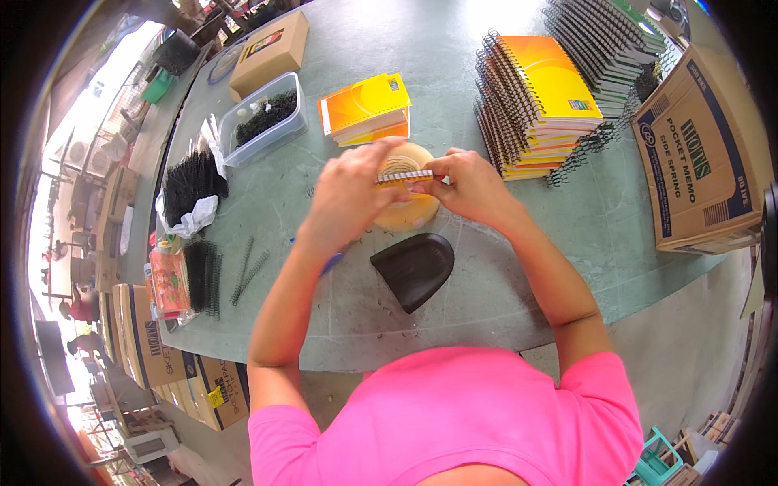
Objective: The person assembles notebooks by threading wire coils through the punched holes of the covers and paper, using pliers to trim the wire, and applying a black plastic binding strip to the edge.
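A small notebook stands on edge in front of me, its row of punched holes facing up. My left hand is closed around its left part. At the right end of the holed edge, the fingers of my right hand are pinched together; whether they also hold a wire coil is too small to tell. Beneath both hands lies a round yellowish disc, partly covered by them. Nearer me rests a black wedge-shaped piece with a rounded end. A blue object peeks out beside my left forearm.
Unbound yellow-orange notebooks are stacked ahead. Spiral-bound notebooks and green-covered ones stand at right, beside a cardboard carton. Leftward are a clear tub of black coils, bagged coils, a coil bundle and loose coils.
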`<state>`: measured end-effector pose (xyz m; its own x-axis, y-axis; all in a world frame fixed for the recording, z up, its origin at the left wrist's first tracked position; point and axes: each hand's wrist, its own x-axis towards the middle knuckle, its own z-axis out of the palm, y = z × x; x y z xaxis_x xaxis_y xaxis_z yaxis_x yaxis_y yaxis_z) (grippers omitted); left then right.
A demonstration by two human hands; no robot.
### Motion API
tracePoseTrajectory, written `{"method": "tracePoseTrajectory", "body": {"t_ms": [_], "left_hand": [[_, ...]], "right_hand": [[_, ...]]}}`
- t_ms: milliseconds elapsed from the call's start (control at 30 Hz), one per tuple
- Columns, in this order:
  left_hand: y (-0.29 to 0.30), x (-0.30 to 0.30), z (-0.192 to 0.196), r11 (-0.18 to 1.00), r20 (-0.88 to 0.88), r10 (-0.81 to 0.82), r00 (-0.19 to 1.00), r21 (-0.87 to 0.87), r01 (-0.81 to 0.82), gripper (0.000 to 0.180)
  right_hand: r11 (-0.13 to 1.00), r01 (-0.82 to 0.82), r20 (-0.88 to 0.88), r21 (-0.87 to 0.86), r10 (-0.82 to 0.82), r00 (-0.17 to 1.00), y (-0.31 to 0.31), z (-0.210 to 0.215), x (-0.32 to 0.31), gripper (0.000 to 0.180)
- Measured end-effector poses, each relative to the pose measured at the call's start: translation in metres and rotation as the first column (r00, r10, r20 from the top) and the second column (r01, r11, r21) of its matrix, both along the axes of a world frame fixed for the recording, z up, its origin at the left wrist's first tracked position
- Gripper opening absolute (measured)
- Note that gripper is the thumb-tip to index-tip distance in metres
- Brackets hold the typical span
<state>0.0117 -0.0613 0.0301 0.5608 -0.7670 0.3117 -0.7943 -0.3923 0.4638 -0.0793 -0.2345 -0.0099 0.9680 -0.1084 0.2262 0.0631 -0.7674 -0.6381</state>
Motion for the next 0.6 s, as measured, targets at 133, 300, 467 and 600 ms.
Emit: {"method": "tracePoseTrajectory", "body": {"t_ms": [133, 300, 467, 600], "left_hand": [[0.032, 0.009, 0.011, 0.95, -0.195, 0.275, 0.941, 0.202, -0.236, 0.024], [0.013, -0.046, -0.004, 0.984, -0.082, -0.02, 0.996, -0.178, 0.006, 0.038], [0.006, -0.05, 0.03, 0.909, 0.278, -0.01, 0.961, -0.397, 0.124, 0.037], [0.011, -0.039, 0.018, 0.899, 0.095, 0.074, 0.993, -0.437, -0.026, 0.031]], "right_hand": [[0.972, 0.163, 0.103, 0.171, -0.182, 0.978, -0.007, 0.002, 0.0, 0.036], [0.771, -0.001, 0.032, 0.637, -0.025, 0.999, 0.022, 0.016, -0.004, 0.053], [0.835, -0.053, 0.337, 0.547, -0.162, 0.927, -0.029, 0.116, -0.02, 0.044], [0.92, 0.145, 0.221, 0.364, -0.236, 0.946, -0.098, 0.136, -0.035, 0.039]]}}
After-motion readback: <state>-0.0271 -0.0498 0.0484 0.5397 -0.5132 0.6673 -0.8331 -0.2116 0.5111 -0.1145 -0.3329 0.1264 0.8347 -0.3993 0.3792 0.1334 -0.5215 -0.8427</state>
